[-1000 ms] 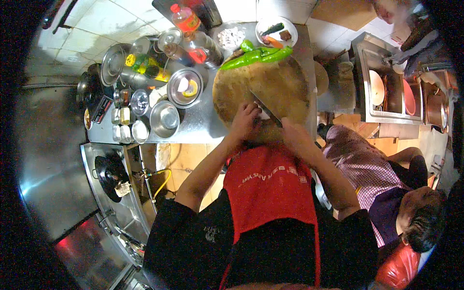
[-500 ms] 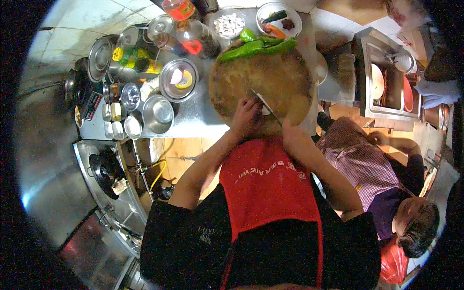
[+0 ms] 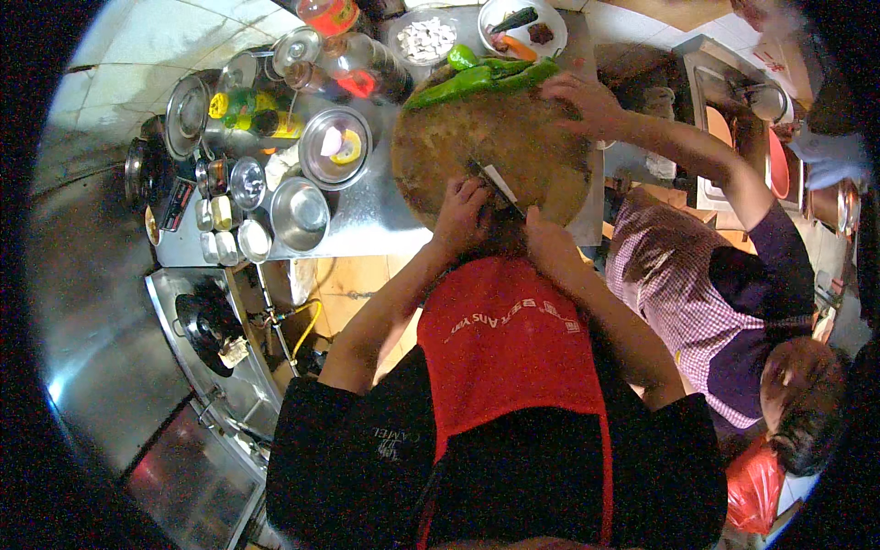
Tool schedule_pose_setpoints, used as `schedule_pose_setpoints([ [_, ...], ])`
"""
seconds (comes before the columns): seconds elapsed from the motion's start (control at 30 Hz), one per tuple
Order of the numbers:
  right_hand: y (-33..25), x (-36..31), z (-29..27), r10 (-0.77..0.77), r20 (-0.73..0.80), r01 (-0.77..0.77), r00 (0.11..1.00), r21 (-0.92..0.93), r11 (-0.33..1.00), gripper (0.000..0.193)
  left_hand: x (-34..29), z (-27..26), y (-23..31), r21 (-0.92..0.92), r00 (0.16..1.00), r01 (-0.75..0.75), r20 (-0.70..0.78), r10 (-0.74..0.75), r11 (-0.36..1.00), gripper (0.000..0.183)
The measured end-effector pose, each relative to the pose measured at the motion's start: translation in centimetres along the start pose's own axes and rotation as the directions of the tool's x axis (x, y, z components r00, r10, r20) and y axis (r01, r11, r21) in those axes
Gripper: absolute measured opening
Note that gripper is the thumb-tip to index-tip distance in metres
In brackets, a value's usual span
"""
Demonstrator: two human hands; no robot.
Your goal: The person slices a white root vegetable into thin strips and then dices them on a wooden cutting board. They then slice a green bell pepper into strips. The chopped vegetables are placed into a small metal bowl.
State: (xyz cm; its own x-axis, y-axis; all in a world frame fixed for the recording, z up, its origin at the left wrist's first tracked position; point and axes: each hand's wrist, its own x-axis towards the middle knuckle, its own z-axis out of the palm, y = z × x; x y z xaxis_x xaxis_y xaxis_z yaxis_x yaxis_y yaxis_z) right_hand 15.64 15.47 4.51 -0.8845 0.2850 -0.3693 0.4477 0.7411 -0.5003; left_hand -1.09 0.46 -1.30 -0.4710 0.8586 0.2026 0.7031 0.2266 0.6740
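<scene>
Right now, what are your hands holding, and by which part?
The right hand grips a knife by its handle, blade out over the round chopping board. The left hand presses something on the board; it is hidden.

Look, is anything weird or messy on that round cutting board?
Nothing is spilled or broken. One odd thing: a second person's hand reaches onto the round chopping board by the green peppers, while the left hand and right hand work a knife.

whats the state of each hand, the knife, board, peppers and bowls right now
left hand: pressed on food at the board's near edge
right hand: gripping the knife
knife: blade angled down on the board
round cutting board: mostly bare
green peppers: whole, uncut
steel bowl: empty
co-worker's hand: reaching onto the board
</scene>
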Motion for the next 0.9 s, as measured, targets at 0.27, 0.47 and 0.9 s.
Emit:
schedule_pose_setpoints([
  [0.27, -3.6, -2.6, -6.0, 0.108, 0.158, -0.099, 0.981, -0.067, 0.993, 0.024, -1.4, -1.0, 1.1, -0.013, 0.999, -0.010, -0.051, 0.010, 1.000, 0.031],
  [0.47, -4.5, -4.0, -7.5, 0.061, 0.194, -0.049, 0.979, -0.065, 0.997, 0.027, -1.7, -0.3, -0.2, -0.043, 0.992, -0.095, -0.094, 0.090, 0.995, 0.045],
  [0.9, 0.1, -1.3, 1.2, -0.169, -0.126, 0.175, 0.978, 0.044, 0.984, 0.016, -2.1, 0.6, -1.5, 0.026, 0.997, -0.073, -0.025, 0.073, 0.997, 0.033],
])
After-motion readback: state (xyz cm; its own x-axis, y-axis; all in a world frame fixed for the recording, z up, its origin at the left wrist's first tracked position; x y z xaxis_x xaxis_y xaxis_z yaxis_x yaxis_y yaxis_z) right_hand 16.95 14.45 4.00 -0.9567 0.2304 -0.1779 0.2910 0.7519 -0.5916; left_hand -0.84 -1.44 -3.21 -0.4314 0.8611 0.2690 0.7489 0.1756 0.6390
